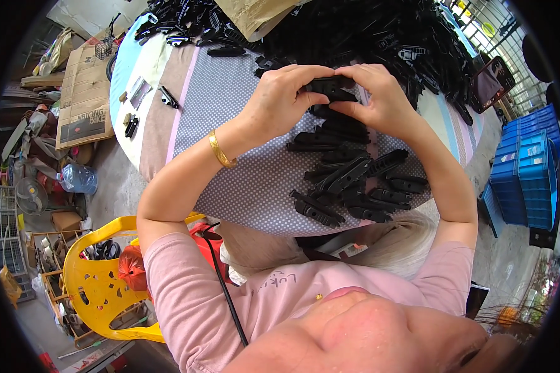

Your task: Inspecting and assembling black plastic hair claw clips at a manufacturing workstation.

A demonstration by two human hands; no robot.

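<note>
One part (336, 91), pinched by left hand (281, 94) and right hand (379, 94) — fingers and thumbs closed on its ends — just beyond the near pile (348, 175); even pressure should steady it.

Brt, soft light, esp. by upper-R grille (493, 38) — blk pile (379, 37) lacks detail, edges bent, corners dark.

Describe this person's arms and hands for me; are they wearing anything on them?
Both the left hand and the right hand are bare, with no gloves. A broad gold-coloured bangle circles the left wrist; the right wrist has none. Short pale pink sleeves, left and right, cover the upper arms, leaving the forearms uncovered. No cables show on either arm.
</note>
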